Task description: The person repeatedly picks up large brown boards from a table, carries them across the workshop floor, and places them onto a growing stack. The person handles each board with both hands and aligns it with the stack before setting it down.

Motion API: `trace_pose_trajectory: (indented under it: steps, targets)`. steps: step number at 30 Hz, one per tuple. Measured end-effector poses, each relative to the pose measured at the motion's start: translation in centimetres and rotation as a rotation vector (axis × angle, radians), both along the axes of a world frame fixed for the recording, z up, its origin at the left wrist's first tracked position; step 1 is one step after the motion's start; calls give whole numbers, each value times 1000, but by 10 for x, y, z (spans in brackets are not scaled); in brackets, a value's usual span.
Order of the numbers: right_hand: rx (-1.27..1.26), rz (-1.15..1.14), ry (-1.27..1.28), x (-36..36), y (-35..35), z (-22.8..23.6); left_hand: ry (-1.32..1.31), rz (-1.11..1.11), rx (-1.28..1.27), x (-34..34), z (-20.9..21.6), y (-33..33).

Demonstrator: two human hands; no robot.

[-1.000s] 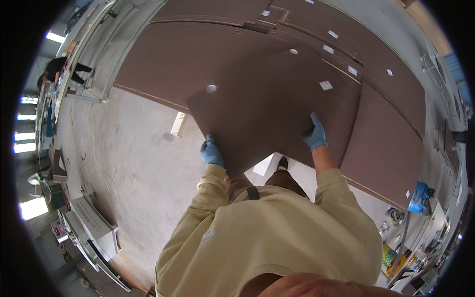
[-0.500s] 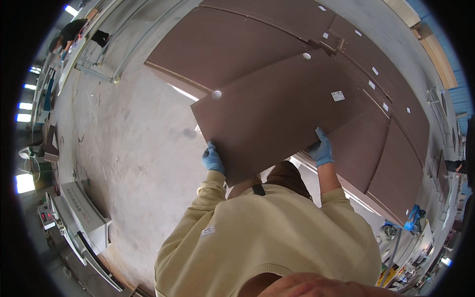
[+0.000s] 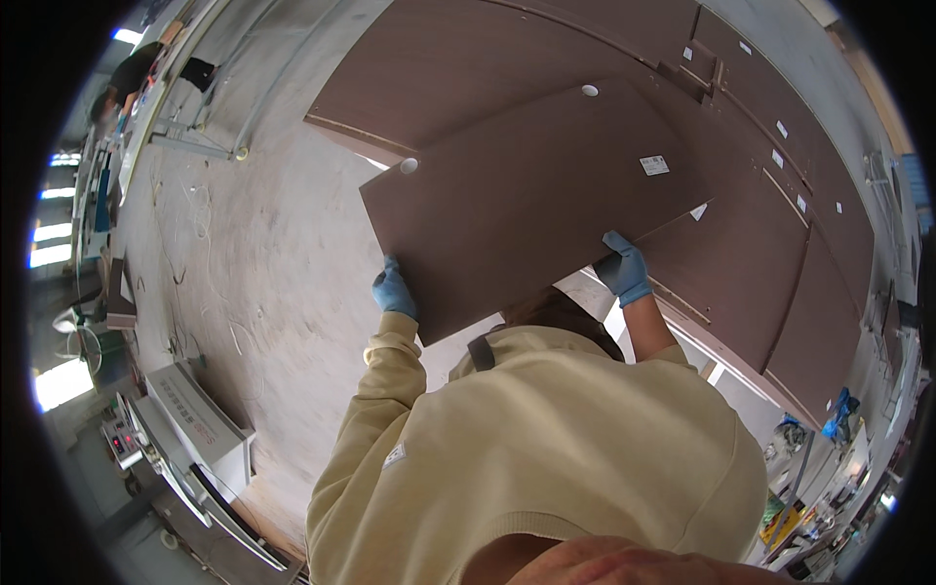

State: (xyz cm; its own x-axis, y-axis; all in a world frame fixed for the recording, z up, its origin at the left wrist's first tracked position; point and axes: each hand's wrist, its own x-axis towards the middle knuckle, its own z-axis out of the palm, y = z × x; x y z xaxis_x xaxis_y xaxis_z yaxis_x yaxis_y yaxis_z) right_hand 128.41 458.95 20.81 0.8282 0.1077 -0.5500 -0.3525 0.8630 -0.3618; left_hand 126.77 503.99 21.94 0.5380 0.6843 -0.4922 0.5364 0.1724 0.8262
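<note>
A flat brown panel point(image 3: 526, 214) is held up in front of me, tilted, with two round white spots along its far edge and a white label point(image 3: 654, 166) near its right end. My left hand point(image 3: 394, 291), in a blue glove, is closed on the panel's near left edge. On the near right edge my right hand point(image 3: 624, 270), also gloved in blue, grips it with the thumb on top; its other fingers are partly hidden beneath. Behind and to the right lie stacked brown panels point(image 3: 721, 283), several bearing small white labels.
On the left a person point(image 3: 135, 73) bends at a long table point(image 3: 146, 107). A white machine point(image 3: 200, 429) stands at the lower left, and thin cords point(image 3: 208, 229) trail over the grey floor point(image 3: 283, 292). Blue plastic point(image 3: 840, 414) and clutter sit at the lower right.
Both hands and the held panel have shifted slightly left and up in view. The stacked panels now appear farther right, as my view has turned somewhat. Both hands keep their grip.
</note>
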Motion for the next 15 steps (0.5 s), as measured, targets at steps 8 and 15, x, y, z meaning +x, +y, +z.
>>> trace_pose_trajectory:
  steps: [8, 15]
  targets:
    - [81, -111, 31, 56, 108, -7, 49, -211, 163, 150, 15, 101]
    - [85, -180, 104, 115, 177, 13, 57, -259, 106, 233, 14, 164]
